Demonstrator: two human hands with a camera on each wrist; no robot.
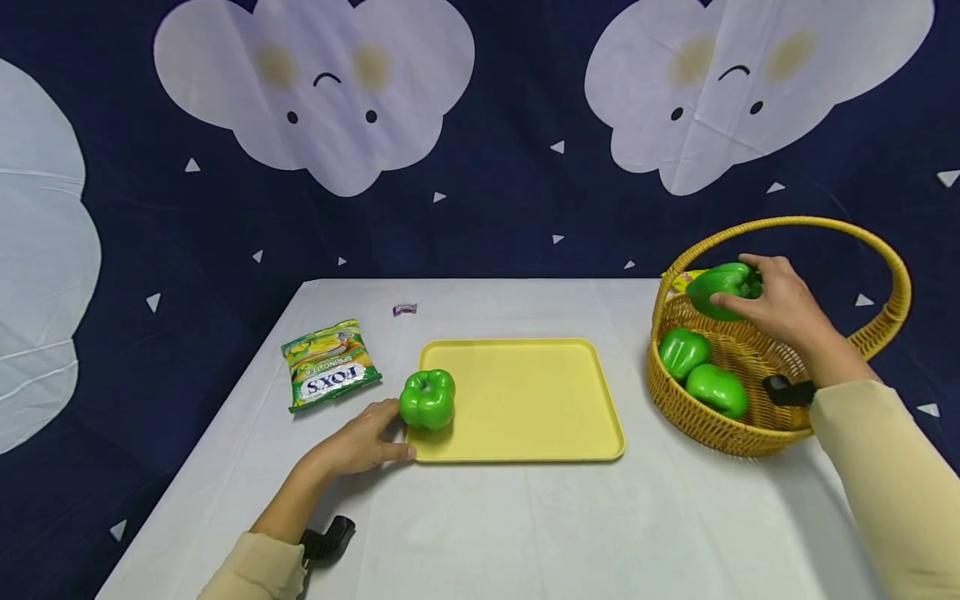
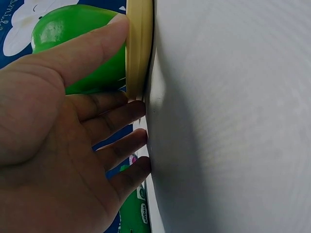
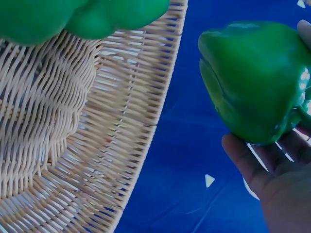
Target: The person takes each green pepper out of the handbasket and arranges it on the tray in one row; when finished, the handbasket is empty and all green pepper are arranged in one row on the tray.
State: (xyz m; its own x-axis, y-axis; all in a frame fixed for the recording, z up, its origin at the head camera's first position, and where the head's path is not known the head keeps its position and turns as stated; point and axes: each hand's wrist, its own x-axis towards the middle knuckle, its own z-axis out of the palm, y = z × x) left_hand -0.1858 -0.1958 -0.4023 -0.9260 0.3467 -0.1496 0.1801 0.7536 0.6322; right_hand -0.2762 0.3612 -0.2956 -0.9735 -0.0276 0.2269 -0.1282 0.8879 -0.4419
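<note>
1. Head view: glossy green bell pepper (image 1: 722,292) in right hand (image 1: 787,304), clamped between thumb and fingers, above round tan wicker basket (image 1: 693,423) with two similar peppers (image 1: 717,390); left hand (image 1: 360,442) by flat yellow rectangular tray (image 1: 532,400) bearing another green pepper (image 1: 427,402).
2. Left wrist view: fingers apart, almost straight, with thumb at tray rim.
3. Right wrist view: same pepper, apart from basket rim.

Yellow item (image 1: 683,281) partly hidden behind basket (image 1: 688,419), kind unclear.

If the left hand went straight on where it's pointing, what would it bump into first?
Probably the yellow tray, whose rim the left hand seems to touch, then the green pepper on it; exact gaps are hard to judge.
</note>
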